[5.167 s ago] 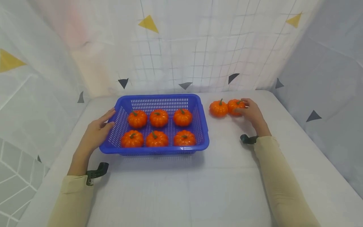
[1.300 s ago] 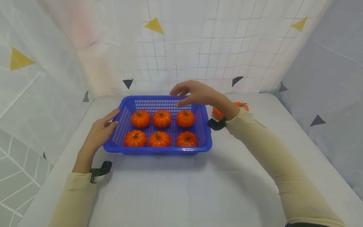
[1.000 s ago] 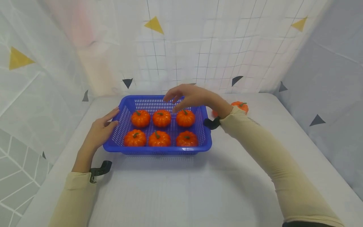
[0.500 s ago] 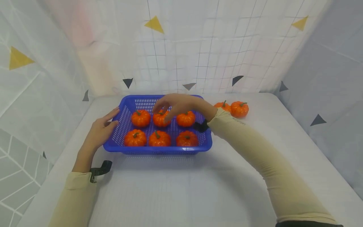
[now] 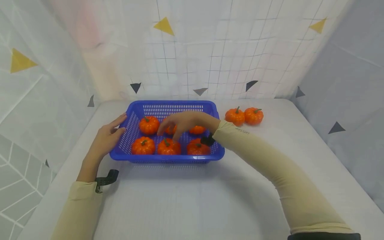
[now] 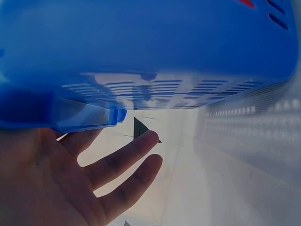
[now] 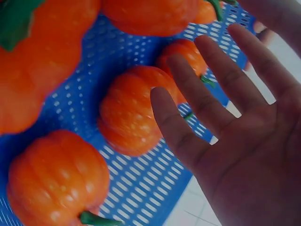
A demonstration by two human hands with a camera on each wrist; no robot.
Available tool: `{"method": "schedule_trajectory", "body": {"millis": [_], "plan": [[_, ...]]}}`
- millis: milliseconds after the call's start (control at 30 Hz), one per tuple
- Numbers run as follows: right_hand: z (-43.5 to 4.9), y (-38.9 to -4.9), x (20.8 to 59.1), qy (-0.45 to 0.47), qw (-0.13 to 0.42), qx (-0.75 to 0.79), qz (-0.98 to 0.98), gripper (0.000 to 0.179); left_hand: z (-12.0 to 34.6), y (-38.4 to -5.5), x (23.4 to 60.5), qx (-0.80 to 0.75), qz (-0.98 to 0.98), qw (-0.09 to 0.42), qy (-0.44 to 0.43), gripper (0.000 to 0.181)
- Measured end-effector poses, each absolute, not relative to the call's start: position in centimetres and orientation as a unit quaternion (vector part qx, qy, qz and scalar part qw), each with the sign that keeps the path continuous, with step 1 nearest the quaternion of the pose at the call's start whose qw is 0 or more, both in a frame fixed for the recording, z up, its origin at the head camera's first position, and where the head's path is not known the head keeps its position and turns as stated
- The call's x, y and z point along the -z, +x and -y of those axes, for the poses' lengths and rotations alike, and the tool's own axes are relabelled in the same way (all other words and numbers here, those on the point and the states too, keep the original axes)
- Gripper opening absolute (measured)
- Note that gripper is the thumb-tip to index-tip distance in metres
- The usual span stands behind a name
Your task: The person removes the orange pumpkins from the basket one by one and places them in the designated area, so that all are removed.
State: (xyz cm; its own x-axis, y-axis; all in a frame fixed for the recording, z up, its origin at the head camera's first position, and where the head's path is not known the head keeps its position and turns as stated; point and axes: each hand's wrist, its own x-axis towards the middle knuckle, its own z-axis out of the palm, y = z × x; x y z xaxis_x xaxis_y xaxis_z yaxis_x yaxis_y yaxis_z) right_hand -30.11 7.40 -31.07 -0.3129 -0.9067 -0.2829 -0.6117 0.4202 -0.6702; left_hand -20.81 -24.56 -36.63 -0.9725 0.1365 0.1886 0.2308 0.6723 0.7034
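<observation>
- Pumpkins (image 5: 149,125): the relaxed, empty right hand (image 5: 186,121) is apparently reaching, likely needing a grip next.
- Left hand (image 5: 105,139), unclenched, is touching the basket's (image 5: 168,157) left rim.

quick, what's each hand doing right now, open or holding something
Left hand: open, at the left rim of the blue perforated basket.
Right hand: open, holding nothing, over the orange mini pumpkins in the basket.

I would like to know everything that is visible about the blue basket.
The basket is rectangular, blue and plastic-looking, with a solid rim and perforated walls. It stands upright on the white table, holding six orange pumpkins. The left hand touches its left end; the right hand hangs over its middle.
</observation>
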Motion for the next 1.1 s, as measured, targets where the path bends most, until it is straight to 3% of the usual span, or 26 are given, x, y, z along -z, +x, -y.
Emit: {"method": "schedule_trajectory", "body": {"millis": [1100], "plan": [[-6.2, -29.6, 33.7, -0.499, 0.376, 0.195, -0.756, 0.072, 24.6, -20.9, 36.7, 0.397, 0.911, 0.052, -0.097, 0.053]]}}
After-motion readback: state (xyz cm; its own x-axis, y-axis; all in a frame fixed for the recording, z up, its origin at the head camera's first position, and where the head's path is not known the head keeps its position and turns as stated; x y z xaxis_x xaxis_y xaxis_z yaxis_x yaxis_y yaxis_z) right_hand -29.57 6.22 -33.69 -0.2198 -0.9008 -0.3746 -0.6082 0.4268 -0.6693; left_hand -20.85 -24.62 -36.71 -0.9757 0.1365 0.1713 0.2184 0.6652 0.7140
